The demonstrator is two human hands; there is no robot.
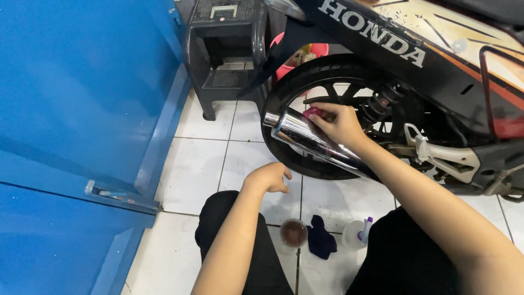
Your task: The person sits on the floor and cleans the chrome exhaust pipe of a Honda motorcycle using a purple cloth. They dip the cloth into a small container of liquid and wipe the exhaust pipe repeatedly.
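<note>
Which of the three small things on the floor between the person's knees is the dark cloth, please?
The dark cloth is the middle one, crumpled and navy. The round cup of brown liquid lies to its left, the white bottle with a purple cap to its right.

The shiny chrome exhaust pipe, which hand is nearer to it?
Right. The right hand rests on the chrome exhaust pipe, pressing a pink cloth; the left hand hangs below, apart.

- Bright, even indoor light, with colours strong and saturated.
- Hard glare streaks run along the chrome exhaust pipe (311, 143).
- White floor tiles (207, 164) shine softly; shadows under the stool (226, 54) stay faint.
- Focus is sharp mid-frame, and the edges bow slightly from wide-angle distortion.
</note>
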